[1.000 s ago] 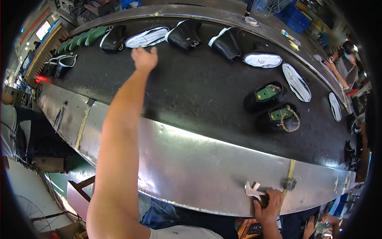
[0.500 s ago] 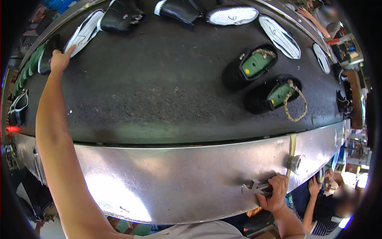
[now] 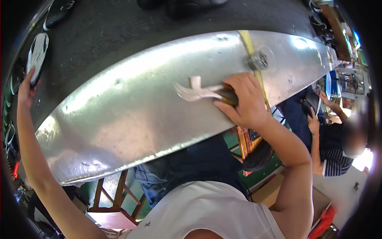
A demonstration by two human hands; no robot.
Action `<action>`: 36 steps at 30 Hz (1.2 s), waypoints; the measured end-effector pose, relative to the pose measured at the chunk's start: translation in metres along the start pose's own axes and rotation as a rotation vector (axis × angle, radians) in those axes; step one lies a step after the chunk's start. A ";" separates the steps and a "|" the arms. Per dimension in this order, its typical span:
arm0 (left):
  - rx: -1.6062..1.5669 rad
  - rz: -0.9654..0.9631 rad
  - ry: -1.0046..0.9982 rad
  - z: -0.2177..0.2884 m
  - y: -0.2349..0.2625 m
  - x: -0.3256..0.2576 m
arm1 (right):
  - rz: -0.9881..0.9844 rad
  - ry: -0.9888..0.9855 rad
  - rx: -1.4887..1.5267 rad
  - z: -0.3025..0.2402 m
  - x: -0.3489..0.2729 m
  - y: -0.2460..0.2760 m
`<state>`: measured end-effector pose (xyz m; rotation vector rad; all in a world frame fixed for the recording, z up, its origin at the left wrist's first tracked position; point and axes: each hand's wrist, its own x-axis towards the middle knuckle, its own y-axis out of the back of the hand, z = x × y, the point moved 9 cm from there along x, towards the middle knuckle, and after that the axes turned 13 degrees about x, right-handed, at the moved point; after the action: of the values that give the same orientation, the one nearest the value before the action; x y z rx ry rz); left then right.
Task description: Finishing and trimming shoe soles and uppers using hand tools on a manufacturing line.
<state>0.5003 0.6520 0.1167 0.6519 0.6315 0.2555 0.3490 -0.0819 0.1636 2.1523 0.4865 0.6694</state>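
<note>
At the far left my left hand (image 3: 27, 89) grips one end of a dark shoe (image 3: 38, 55), whose pale bottom faces up with a white rim around it. The fingers wrap its near end, and the black belt surface lies around it. My right hand (image 3: 248, 99) is closed round the dark handles of steel lasting pincers (image 3: 194, 91). Their curved jaw and square hammer knob point left, over the metal bench top (image 3: 139, 107). Whether the pincers rest on the metal I cannot tell.
A yellow strap (image 3: 246, 42) crosses the bench beside a round metal fitting (image 3: 259, 60). More shoes (image 3: 57, 14) stand on the dark belt (image 3: 107, 36). Below the bench is a wooden stool (image 3: 113, 211). At right, a co-worker's hands (image 3: 313, 121) hold a black shoe (image 3: 310, 104).
The view has tilted down and turned. My left hand now has the pale-bottomed shoe away from its place in the row. My right hand still grips the pincers.
</note>
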 end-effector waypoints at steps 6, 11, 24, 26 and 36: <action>-0.919 0.266 -0.359 -0.059 -0.103 -0.314 | 0.143 0.081 -0.071 -0.006 -0.032 0.013; -0.780 -0.076 -0.604 -0.071 -0.221 -0.503 | 0.335 0.291 -0.122 -0.023 -0.051 0.027; 0.649 -0.328 -0.575 -0.106 -0.505 -0.608 | -0.093 -0.972 0.941 -0.015 -0.382 -0.080; 0.670 -0.259 -0.632 -0.074 -0.501 -0.601 | -0.085 -1.043 1.051 -0.034 -0.405 -0.089; 0.129 -0.542 -0.764 -0.045 -0.517 -0.541 | -0.333 -0.788 0.996 -0.105 -0.378 -0.076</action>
<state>0.0628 0.0525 0.0127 0.6189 0.0670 -0.5291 -0.0198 -0.1805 0.0468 2.8559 0.7947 -0.7801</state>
